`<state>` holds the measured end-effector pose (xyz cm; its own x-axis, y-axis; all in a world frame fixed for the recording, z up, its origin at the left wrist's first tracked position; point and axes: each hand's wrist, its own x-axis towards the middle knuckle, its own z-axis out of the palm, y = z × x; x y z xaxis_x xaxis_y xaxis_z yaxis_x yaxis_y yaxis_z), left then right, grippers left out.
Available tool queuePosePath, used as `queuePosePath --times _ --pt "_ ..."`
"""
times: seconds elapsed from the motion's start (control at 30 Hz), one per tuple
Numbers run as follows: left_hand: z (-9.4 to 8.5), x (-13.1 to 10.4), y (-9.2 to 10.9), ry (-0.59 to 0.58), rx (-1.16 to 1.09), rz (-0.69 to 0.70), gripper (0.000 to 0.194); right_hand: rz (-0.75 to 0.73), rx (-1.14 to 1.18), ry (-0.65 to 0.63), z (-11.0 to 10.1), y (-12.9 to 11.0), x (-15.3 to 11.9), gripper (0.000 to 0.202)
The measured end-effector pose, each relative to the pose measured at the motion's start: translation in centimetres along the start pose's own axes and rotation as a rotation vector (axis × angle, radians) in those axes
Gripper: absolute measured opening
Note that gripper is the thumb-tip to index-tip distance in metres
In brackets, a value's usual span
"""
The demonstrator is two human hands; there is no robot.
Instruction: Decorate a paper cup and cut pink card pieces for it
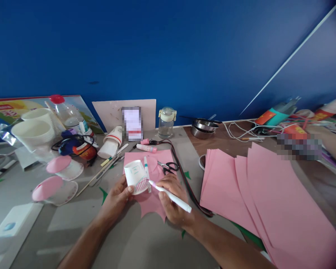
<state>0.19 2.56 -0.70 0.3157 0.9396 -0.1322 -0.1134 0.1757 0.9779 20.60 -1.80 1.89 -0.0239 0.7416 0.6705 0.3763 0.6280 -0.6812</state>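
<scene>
My left hand (122, 193) is closed around the lower left side of a white paper cup (134, 172), tilted over the table. Teal lines and a pink striped patch are drawn on the cup's side. In my right hand (173, 198) is a white marker (176, 200), its pink-collared tip at or very near the striped patch; I cannot tell if it touches. Beneath the cup lies a cut pink paper sheet (152, 212) with a jagged front edge. Black-handled scissors (171, 166) rest on the sheet, and a teal-tipped marker (146, 166) lies just behind the cup.
Stacked paper cups (33, 132) and two pink-topped cups (63, 167) are at left. A phone (133, 125) leans at the back beside a glass jar (167, 123). Pink sheets (282, 201) cover the right side. Another person's arm (329, 142) reaches in at far right.
</scene>
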Motion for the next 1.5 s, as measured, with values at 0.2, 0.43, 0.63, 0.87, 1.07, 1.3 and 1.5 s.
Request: queuePosePath --times 0.2,0.43,0.63,0.87,1.07,1.3,1.5 --pt "0.1 0.0 0.0 0.000 -0.021 0.000 0.054 -0.127 0.106 -0.062 0.1 -0.5 0.0 0.021" --pt "0.3 -0.1 0.2 0.005 -0.009 -0.021 0.061 -0.187 0.065 -0.117 0.3 -0.8 0.4 0.024" --pt "0.5 -0.1 0.5 0.020 -0.027 -0.034 0.062 -0.165 0.045 -0.134 0.4 -0.6 0.2 0.024" --pt "0.5 0.0 0.4 0.009 -0.056 -0.021 0.058 -0.150 0.030 -0.119 0.3 -0.5 0.2 0.024" --pt "0.8 0.0 0.7 0.007 -0.119 -0.036 0.062 -0.095 0.024 -0.076 0.1 0.1 -0.2 0.024" --pt "1.0 0.0 1.1 0.032 -0.140 -0.045 0.061 -0.027 -0.020 0.001 -0.1 0.1 0.1 0.015" --pt "1.0 0.0 1.0 -0.001 -0.166 -0.042 0.058 -0.074 0.033 0.002 -0.3 -0.1 0.2 0.017"
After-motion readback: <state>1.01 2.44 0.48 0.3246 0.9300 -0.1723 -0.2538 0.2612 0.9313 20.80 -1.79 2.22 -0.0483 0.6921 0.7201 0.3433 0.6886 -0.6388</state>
